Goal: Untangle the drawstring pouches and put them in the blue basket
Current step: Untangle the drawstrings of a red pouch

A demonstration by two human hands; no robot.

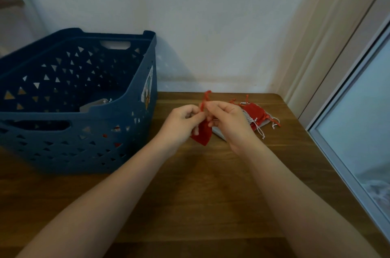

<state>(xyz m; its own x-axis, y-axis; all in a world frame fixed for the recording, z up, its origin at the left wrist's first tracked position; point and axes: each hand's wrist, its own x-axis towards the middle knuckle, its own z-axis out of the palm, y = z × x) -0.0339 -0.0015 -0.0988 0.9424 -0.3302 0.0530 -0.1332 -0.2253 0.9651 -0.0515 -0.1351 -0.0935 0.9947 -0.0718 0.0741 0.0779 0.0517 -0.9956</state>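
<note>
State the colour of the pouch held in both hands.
Red, with a red drawstring; the pouch shows in the head view.

We see a small red pouch [201, 134] hanging just above the tabletop [200, 184], its red drawstring [205, 99] sticking up between the left hand [182, 122] and right hand [226, 122], which pinch it at the neck. Behind the right hand, near the far right of the tabletop, lies a heap of pouches [256, 115]: a red one on top of grey ones, with red and white strings trailing loose over the wood. The blue basket [80, 97] stands on the left, its walls pierced with triangles. Inside we make out a grey pouch [95, 104], and bits of red show through the front holes.
</note>
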